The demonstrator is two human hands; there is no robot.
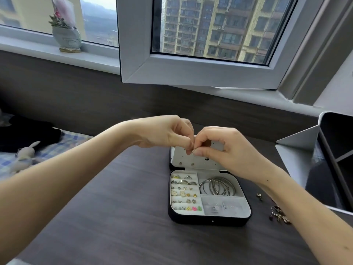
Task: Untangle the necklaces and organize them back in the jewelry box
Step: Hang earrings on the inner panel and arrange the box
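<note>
Both hands meet at the centre of the view, above the lid of the jewelry box [210, 221]. The left hand [168, 133] has its fingers curled in, thumb and forefinger pressed together at the tips. The right hand [227, 148] is curled the same way, its thumb lying flat against a small silvery piece [193, 152]. Each hand pinches that piece from its own side, fingertips touching. Whether a chain hangs from it is too fine to tell.

The box lies open on the dark wood-grain table [114, 207], at 6 o'clock from the hands. It is a rounded square, black outside with a pale soft lining. Its lid [181, 159] stands tilted back, with small studs pinned to the dotted panel. In the left half, padded rows [184, 194] hold rings and small earrings, some gold, a few pink and green. At the upper right, a stack of thin silver bangles [217, 186] lies overlapping. The lower right compartment [223, 206] holds small clear bits.

At 3 o'clock from the box, a loose cluster of metal charms [278, 215] rests on the table, beside a white divided organiser [298, 161]. Far off at 9 o'clock lies a plush rabbit [26, 152].
</note>
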